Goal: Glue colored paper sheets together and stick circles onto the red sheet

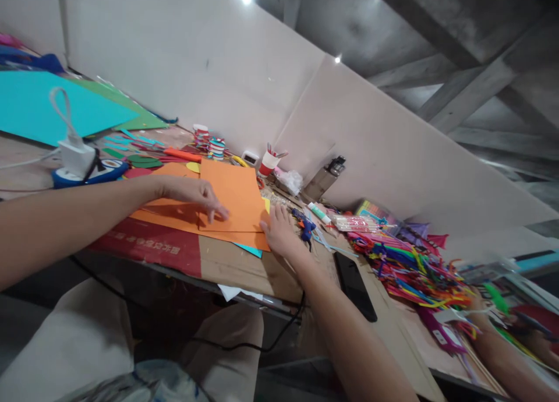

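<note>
Several orange paper sheets (231,195) lie stacked on the cardboard-covered table in front of me. My left hand (196,195) is over the stack, its fingers partly bent and apart, the tips at or just above the top sheet; it holds nothing. At the stack's right edge, my right hand (279,230) lies with fingers stretched out, touching the paper's side. A corner of blue paper (251,250) sticks out under the orange sheets. A blue glue gun (307,226) lies just right of my right hand.
A black phone (354,285), a glue stick (318,213) and many colourful pipe cleaners (410,268) lie to the right. A white charger (77,157) stands at left, near cyan card (52,108). Another person's arm (502,349) reaches in at far right. A black cable (244,348) hangs below the table edge.
</note>
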### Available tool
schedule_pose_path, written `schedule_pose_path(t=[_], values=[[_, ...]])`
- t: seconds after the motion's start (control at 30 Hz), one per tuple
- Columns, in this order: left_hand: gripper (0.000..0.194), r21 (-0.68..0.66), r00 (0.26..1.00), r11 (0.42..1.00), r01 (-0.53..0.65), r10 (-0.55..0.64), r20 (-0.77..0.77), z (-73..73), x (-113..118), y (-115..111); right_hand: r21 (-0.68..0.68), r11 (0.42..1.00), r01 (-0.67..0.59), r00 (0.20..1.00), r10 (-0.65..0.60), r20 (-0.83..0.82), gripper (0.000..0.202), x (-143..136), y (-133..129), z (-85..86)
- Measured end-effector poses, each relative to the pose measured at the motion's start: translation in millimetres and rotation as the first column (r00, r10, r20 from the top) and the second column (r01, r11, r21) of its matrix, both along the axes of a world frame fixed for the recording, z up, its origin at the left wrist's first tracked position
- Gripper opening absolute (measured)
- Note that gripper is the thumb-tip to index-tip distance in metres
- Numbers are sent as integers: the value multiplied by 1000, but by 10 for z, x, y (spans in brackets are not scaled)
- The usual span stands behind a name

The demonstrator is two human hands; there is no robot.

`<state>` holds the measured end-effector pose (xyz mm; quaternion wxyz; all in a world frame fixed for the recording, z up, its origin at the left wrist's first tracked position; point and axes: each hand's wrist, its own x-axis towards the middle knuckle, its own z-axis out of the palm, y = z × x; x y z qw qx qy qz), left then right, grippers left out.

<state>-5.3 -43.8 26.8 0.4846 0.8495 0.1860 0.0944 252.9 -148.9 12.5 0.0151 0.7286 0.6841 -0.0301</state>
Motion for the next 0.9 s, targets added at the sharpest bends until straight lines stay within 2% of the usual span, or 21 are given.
schedule_pose_path(t=[0.03,0.07,0.1,0.13,0.17,0.23,0.33,0.43,0.53,0.63,0.7,0.77,0.83,0.9], values=[[43,-7,986,991,-130,130,102,23,45,37,70,997,-25,999,27,-30,65,-81,1,42],[45,-28,918,956,-293,290,272,42,110,83,146,987,-67,994,79,-75,63,-193,13,78],[49,-111,793,897,-428,431,430,52,189,135,189,975,-114,983,138,-119,63,-331,35,103],[51,-202,688,851,-485,514,512,51,274,192,197,967,-160,969,192,-155,64,-487,65,115],[51,-271,614,815,-512,569,548,36,357,250,174,961,-216,951,248,-186,65,-650,99,110],[54,-341,584,770,-540,634,507,-39,486,355,125,936,-328,911,349,-222,67,-953,171,45],[63,-319,626,746,-585,665,408,-231,549,453,101,919,-380,883,393,-255,75,-1239,252,-140],[70,-224,708,796,-562,603,368,-404,517,467,73,923,-378,876,383,-294,83,-1303,296,-270],[79,-151,792,850,-505,526,312,-482,493,397,81,929,-362,858,366,-360,73,-1226,328,-241],[87,-108,848,873,-476,487,209,-495,488,268,79,948,-308,863,313,-397,62,-1022,322,-161],[83,49,898,899,-435,430,87,-493,493,176,87,965,-249,905,264,-335,68,-815,281,-152],[77,288,934,904,-317,349,-69,-489,511,96,14,980,-197,957,195,-217,70,-583,221,-185],[75,486,934,858,-168,296,-198,-478,541,29,-35,985,-170,978,164,-131,68,-377,167,-232],[77,593,919,802,-74,285,-271,-455,573,-30,-28,990,-141,987,138,-78,67,-235,137,-269]])
